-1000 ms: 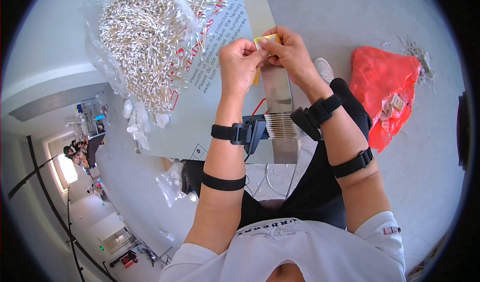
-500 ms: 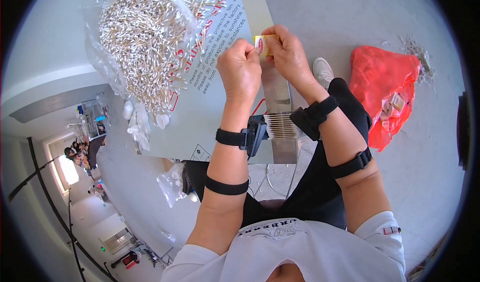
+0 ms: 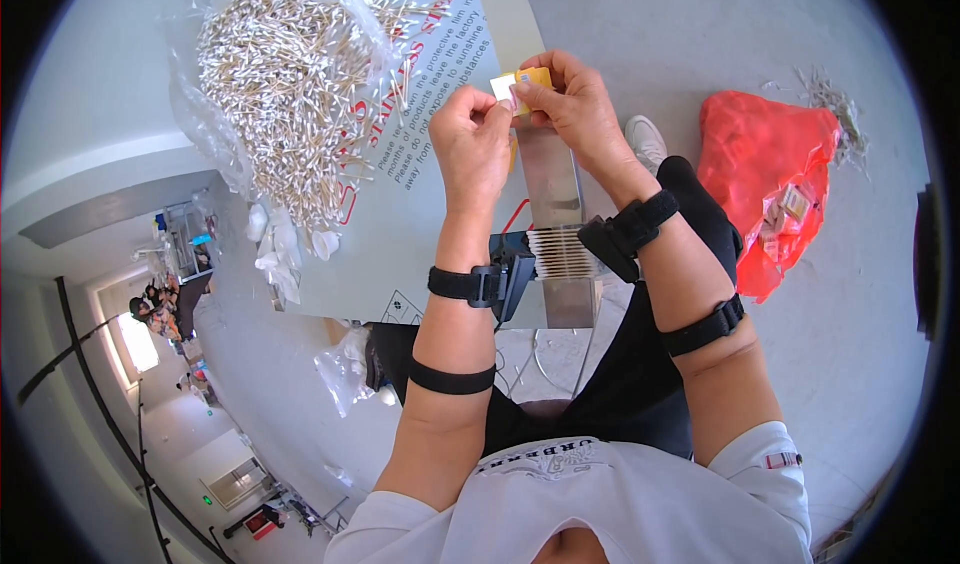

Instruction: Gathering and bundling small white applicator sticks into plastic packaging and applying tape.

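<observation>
**Both hands pinching a small yellow packet above a metal chute**

The left hand (image 3: 472,142) and the right hand (image 3: 575,104) are meeting over the middle of the grey board (image 3: 440,224), fingertips closed together on a small yellow packet (image 3: 528,81) with a white flap at its left end. The left hand is curling into a loose fist with thumb and forefinger nipping the flap; the right hand is gripping the yellow part from the far side. Both wrists are wearing black straps (the left one carries a boxy black device).

Just below the hands, a narrow metal chute (image 3: 553,179) is running toward the person, ending at a stack of cotton swabs (image 3: 562,254) lined up side by side at the board's near edge.

At the board's far left corner, a large heap of loose cotton swabs (image 3: 285,94) is lying on a clear plastic bag (image 3: 215,134), spilling over red printed lettering. Well apart to the right, on the grey floor, a red plastic bag (image 3: 765,179) is lying crumpled with small packets inside it.
</observation>
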`<state>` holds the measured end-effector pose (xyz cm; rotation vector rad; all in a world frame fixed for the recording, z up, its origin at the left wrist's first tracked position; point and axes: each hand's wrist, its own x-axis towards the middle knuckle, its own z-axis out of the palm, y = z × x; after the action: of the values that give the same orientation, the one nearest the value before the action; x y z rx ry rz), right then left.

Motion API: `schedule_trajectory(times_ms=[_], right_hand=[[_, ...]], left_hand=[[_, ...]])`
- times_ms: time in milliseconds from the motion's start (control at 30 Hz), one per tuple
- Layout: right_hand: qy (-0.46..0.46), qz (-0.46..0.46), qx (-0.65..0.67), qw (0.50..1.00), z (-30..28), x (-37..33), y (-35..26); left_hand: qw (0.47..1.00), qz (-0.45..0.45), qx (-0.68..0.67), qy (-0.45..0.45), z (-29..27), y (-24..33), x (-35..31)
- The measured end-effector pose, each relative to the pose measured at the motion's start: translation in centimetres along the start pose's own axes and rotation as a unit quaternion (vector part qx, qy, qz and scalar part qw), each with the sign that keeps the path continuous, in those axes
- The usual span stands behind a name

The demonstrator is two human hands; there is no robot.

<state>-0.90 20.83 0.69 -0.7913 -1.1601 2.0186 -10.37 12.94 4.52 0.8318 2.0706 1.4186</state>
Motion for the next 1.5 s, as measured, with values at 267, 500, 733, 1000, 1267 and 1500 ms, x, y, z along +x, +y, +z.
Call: schedule_trajectory(times_ms=[267, 500, 733, 1000, 1267, 1500], right_hand=[[0.029, -0.086, -0.075, 0.993, 0.3, 0.6, 1.9], [0.043, -0.049, -0.062, 0.996, 0.1, 0.4, 1.5], [0.057, -0.016, -0.048, 0.997, -0.2, 0.3, 0.5], [0.014, -0.026, -0.050, 0.998, 0.0, 0.1, 0.2], [0.047, -0.077, -0.111, 0.990, -0.2, 0.4, 1.4], [0.019, -0.052, -0.087, 0.995, 0.1, 0.4, 1.0]], left_hand=[[0.996, -0.016, -0.084, 0.013, 0.2, 0.3, -0.6], [0.993, -0.049, -0.106, 0.020, -0.9, 0.2, 0.1], [0.988, -0.079, -0.135, 0.019, -1.2, 0.2, 0.5], [0.996, -0.057, -0.060, -0.037, -0.5, -0.1, 0.3], [0.994, -0.090, -0.064, 0.005, -0.8, 0.4, -0.1], [0.988, -0.096, -0.119, 0.017, -0.5, 0.1, 0.0]])
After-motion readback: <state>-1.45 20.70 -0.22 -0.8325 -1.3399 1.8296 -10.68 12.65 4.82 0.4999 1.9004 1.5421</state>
